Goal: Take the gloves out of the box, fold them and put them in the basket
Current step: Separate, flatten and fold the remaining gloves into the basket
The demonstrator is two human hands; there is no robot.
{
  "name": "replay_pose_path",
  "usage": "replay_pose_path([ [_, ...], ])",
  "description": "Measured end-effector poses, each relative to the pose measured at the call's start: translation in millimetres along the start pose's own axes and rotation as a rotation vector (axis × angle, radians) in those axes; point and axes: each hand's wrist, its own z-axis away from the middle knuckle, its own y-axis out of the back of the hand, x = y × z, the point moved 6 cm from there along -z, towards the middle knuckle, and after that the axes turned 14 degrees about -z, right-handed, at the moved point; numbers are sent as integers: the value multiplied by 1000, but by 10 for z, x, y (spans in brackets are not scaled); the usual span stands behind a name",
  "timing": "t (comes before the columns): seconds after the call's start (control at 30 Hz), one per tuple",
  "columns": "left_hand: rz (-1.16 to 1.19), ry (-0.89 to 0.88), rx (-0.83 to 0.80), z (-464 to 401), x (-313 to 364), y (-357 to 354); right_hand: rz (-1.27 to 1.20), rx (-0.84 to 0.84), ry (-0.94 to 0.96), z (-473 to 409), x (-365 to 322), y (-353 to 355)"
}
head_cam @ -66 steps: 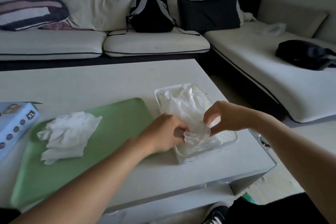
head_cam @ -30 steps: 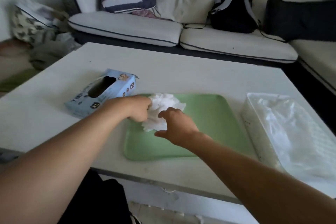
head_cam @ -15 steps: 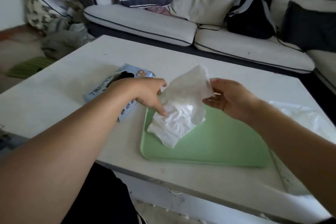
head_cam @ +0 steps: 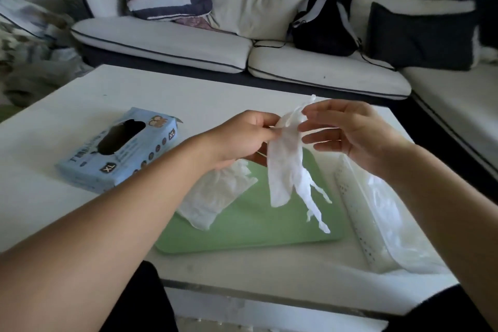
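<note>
My left hand [head_cam: 242, 137] is raised above the table [head_cam: 80, 105]; its thumb and forefinger pinch the cuff edge of a thin white glove [head_cam: 285, 162], and the remaining fingers curl in under the palm. The glove hangs straight down from that pinch, its cuff uppermost and its limp fingers trailing to the lower right, clear of the surface beneath. My right hand [head_cam: 347, 132] is held just to the right of the pinch, palm turned toward me, fingers straight and slightly spread; their tips lie against the upper rim of the glove, where a narrow strip of it stands up. I cannot tell whether they grip that rim or only touch it.

Directly below both hands lies a green tray [head_cam: 256, 226]. On its left part, under my left wrist, rests a crumpled heap of white gloves [head_cam: 215, 194], partly hidden by my forearm. To the left of my left hand, flat on the table, is the blue glove box [head_cam: 118, 151], marked XL, its oval opening facing up. Below and to the right of my right hand stands the white perforated basket [head_cam: 353, 210], touching or nearly touching the tray's right edge; pale translucent material lies inside it. Beyond my fingertips is a white sofa [head_cam: 188, 43] with cushions and a black backpack [head_cam: 323, 27].
</note>
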Motion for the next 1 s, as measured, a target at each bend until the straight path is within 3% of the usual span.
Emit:
replay_pose_path([
  [0.07,79,47,-47,-53,-4,-43,66,19,17,-69,52,222],
  [0.17,157,80,-156,-113,-5,-133,7,-252,-198,-77,405,147],
  [0.23,66,122,-206,-154,-49,-167,-41,-327,-224,-129,499,112],
  [0.37,-254,279,-92,-323,-284,-138,-26,-66,-180,-404,533,297],
  [0.47,-325,206,104,-519,-290,-32,64,92,-12,-563,422,358],
  [0.57,-476,-53,399,-640,-101,207,57,199,325,-601,65,373],
  [0.67,-603,-196,469,-647,-57,298,204,184,522,-558,-133,337],
  [0.77,-677,-182,318,-592,-187,137,510,73,474,-532,113,314],
  [0.83,-783,-104,68,-571,-375,-103,767,-62,379,-498,382,303],
  [0.93,-918,73,-387,-414,-723,-443,1095,-441,51,-321,918,247],
  [1.0,-945,124,-513,-274,-788,-520,1204,-608,-220,-151,1193,276],
])
